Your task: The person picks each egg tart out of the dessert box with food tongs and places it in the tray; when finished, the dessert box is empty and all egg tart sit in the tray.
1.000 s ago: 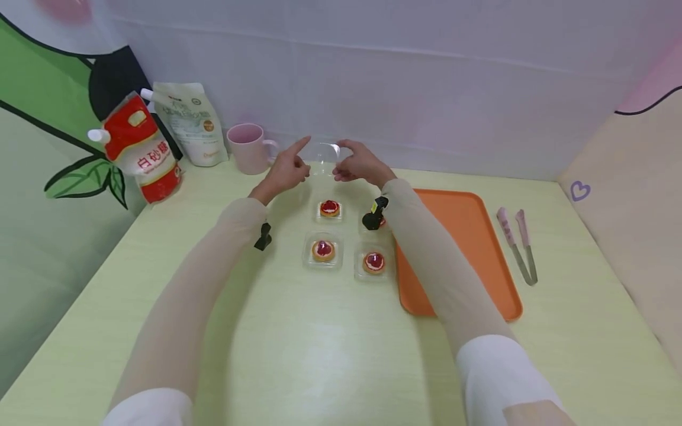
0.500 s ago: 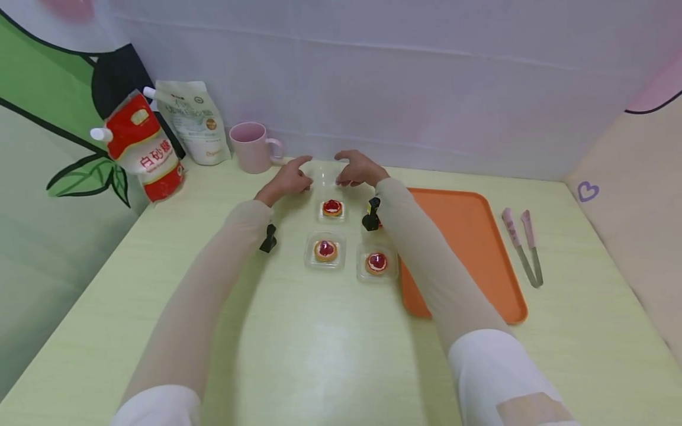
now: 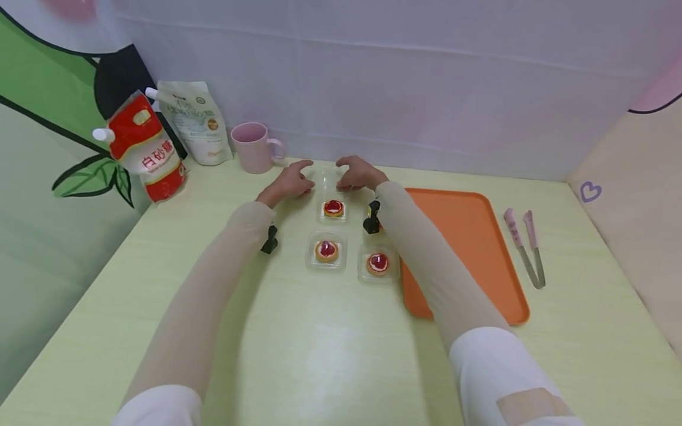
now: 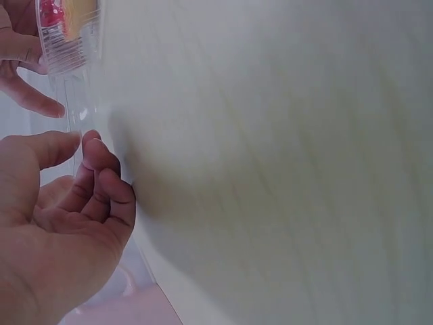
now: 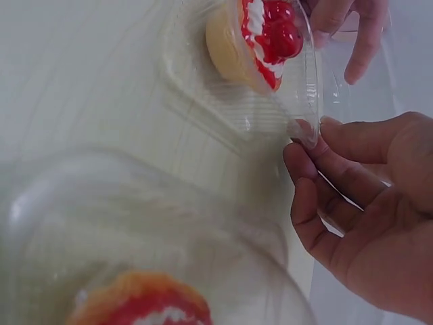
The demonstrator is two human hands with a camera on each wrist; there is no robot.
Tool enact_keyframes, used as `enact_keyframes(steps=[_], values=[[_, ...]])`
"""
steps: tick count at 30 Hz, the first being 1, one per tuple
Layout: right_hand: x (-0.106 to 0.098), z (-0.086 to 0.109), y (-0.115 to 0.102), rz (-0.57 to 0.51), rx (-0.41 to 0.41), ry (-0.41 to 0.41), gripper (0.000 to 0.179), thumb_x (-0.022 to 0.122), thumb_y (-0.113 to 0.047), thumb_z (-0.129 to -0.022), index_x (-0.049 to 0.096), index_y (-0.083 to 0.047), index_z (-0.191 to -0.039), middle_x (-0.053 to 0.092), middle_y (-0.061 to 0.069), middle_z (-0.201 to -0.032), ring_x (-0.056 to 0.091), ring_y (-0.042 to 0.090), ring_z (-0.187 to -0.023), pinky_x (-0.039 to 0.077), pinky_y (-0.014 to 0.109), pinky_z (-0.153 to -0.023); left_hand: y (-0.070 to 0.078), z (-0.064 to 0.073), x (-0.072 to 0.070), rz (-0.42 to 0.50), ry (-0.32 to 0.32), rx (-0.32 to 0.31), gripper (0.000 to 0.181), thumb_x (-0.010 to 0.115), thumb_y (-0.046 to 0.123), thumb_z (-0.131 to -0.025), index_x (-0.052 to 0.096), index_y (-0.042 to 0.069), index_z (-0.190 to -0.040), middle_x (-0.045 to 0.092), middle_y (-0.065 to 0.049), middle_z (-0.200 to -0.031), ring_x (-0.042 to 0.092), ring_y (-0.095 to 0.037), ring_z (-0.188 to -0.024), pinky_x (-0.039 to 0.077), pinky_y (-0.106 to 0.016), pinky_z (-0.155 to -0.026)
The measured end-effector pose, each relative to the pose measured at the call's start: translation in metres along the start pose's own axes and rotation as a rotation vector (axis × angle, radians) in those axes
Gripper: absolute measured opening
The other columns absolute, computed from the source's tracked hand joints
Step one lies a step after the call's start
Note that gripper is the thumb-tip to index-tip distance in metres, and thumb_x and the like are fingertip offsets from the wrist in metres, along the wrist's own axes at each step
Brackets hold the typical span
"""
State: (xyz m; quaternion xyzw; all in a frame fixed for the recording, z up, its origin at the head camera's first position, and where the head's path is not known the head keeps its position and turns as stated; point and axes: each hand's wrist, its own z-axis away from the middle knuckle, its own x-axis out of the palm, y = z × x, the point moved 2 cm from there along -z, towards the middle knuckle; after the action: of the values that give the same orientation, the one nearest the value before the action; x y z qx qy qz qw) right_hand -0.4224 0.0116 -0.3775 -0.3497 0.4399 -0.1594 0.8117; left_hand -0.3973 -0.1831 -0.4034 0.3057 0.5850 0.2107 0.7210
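At the back of the table, a small tart with red topping (image 3: pixel 333 207) sits in a clear plastic box (image 5: pixel 196 88). Behind it lies a clear plastic lid (image 3: pixel 327 177), low over the table, with a hand on either side. The left hand (image 3: pixel 292 181) has its thumb and bent fingertips at the lid's left edge, pinching it, as the left wrist view shows. Opposite, the right hand (image 3: pixel 360 174) pinches the plastic at its right edge between thumb and fingers. In the right wrist view, the red-topped tart (image 5: pixel 274 40) sits close beside the right fingertips.
Two boxed tarts (image 3: pixel 327 251) stand nearer, another is mostly hidden under the right wrist. An orange tray (image 3: pixel 469 236) lies right, partly beneath the forearm, with pink-handled tongs (image 3: pixel 526 248) beyond. Back left stand a pink mug (image 3: pixel 251 148), a red pouch (image 3: pixel 146 148) and a pale pouch (image 3: pixel 197 124).
Both hands have come down with the clear lid from raised against the wall to low behind the back tart. Over the last half second they barely move.
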Motion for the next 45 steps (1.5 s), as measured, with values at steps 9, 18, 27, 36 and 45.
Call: enact_keyframes(steps=[9,18,27,36,45], values=[[0.002,-0.002,-0.007,0.024,-0.011,-0.002,0.069,0.067,-0.008,-0.094,0.035,-0.011,-0.154,0.058,0.007,-0.095,0.056,0.014,-0.077,0.051,0.027,-0.071,-0.004,0.001,-0.003,0.005,0.014,-0.018,0.064,0.058,0.015,-0.096,0.033,0.008,-0.155,0.061,-0.003,-0.076,0.054,-0.011,-0.063,0.044,-0.027,-0.068],[0.001,0.003,-0.004,0.011,-0.006,0.0,0.067,0.064,-0.011,-0.096,0.034,-0.011,-0.155,0.065,0.01,-0.101,0.06,0.017,-0.085,0.053,0.032,-0.084,-0.006,0.001,-0.003,0.01,-0.023,-0.04,0.066,0.058,0.021,-0.099,0.028,0.009,-0.157,0.062,-0.005,-0.08,0.056,-0.013,-0.067,0.045,-0.03,-0.073],[-0.026,0.026,0.002,-0.038,-0.028,-0.006,0.067,0.06,-0.012,-0.099,0.028,-0.013,-0.157,0.066,0.023,-0.119,0.062,0.032,-0.107,0.05,0.043,-0.097,-0.007,0.009,-0.01,-0.006,-0.06,-0.052,0.07,0.052,0.037,-0.102,0.02,0.011,-0.159,0.064,-0.01,-0.089,0.059,-0.019,-0.077,0.046,-0.04,-0.092],[-0.053,0.051,0.009,-0.078,-0.051,0.042,0.063,0.058,-0.009,-0.099,0.031,-0.012,-0.156,0.064,0.023,-0.121,0.058,0.035,-0.109,0.048,0.047,-0.099,-0.011,0.018,-0.027,0.013,0.024,-0.056,0.071,0.051,0.043,-0.102,0.023,0.01,-0.158,0.061,-0.02,-0.108,0.06,-0.028,-0.091,0.049,-0.042,-0.088],[-0.056,0.087,0.033,-0.107,-0.187,0.087,0.061,0.058,-0.014,-0.1,0.03,-0.007,-0.155,0.057,0.029,-0.134,0.054,0.043,-0.127,0.046,0.053,-0.104,0.034,0.032,-0.014,-0.197,0.114,0.184,0.07,0.065,0.039,-0.094,0.04,0.006,-0.15,0.057,-0.024,-0.128,0.052,-0.038,-0.119,0.042,-0.052,-0.102]])
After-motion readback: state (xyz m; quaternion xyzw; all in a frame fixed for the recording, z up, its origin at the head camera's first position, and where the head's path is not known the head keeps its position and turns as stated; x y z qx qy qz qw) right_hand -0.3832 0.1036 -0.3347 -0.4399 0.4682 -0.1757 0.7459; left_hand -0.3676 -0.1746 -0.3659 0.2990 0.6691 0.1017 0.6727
